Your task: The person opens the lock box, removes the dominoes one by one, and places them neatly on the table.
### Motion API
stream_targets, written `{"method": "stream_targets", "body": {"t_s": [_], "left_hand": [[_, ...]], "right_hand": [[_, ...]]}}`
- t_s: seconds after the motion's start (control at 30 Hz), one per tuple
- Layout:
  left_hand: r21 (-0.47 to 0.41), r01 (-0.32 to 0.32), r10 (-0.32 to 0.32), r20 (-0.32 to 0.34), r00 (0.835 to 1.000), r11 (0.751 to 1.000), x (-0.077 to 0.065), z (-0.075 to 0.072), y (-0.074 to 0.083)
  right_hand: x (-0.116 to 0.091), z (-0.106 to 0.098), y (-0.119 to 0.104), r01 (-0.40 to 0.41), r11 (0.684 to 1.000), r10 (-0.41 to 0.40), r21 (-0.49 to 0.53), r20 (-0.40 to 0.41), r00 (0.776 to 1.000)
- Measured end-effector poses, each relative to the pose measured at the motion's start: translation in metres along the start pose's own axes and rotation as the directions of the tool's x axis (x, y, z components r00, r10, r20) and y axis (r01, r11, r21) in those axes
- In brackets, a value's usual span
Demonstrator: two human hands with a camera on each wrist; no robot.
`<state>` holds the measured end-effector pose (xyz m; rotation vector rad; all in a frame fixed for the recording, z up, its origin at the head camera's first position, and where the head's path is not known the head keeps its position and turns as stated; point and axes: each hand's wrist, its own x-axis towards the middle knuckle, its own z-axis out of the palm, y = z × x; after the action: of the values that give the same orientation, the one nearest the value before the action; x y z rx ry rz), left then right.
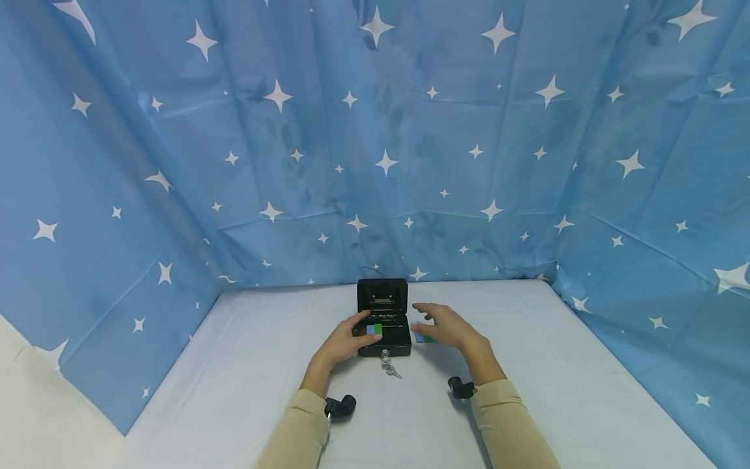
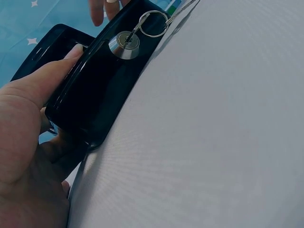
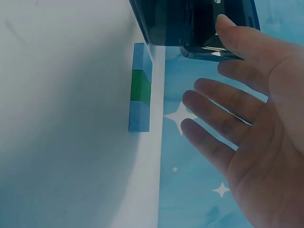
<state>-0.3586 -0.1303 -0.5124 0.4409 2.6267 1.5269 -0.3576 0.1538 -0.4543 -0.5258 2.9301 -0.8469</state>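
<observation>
A small black cash box (image 1: 383, 350) stands on the table with its lid (image 1: 382, 290) raised at the back. Keys (image 1: 391, 370) on a ring hang from the silver lock (image 2: 125, 45) on its front. Inside lies a blue and green block (image 1: 374, 329). My left hand (image 1: 342, 340) grips the box's left side, thumb over the rim and the other fingers partly hidden. To the right, my right hand (image 1: 448, 326) hovers with fingers spread, holding nothing. Below it, a blue-green-blue block (image 3: 140, 88) lies on the table beside the box.
The white-covered table (image 1: 246, 391) extends around the box on both sides and in front. A blue curtain with white stars (image 1: 328, 163) hangs behind the table and along its sides. Small black wrist cameras (image 1: 340, 407) sit at both sleeves.
</observation>
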Motion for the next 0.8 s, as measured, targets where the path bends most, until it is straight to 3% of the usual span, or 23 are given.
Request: {"method": "stream_targets", "body": {"t_s": [0.27, 0.8], "left_hand": [[-0.005, 0.009, -0.009, 0.010, 1.000, 1.000, -0.001, -0.001, 0.002], [-0.012, 0.005, -0.005, 0.028, 1.000, 1.000, -0.002, -0.002, 0.004]], "right_hand": [[0.001, -0.001, -0.005, 0.046, 0.999, -0.046, 0.002, -0.014, 0.999], [0.002, -0.002, -0.011, 0.027, 1.000, -0.027, -0.001, -0.020, 0.999]]}}
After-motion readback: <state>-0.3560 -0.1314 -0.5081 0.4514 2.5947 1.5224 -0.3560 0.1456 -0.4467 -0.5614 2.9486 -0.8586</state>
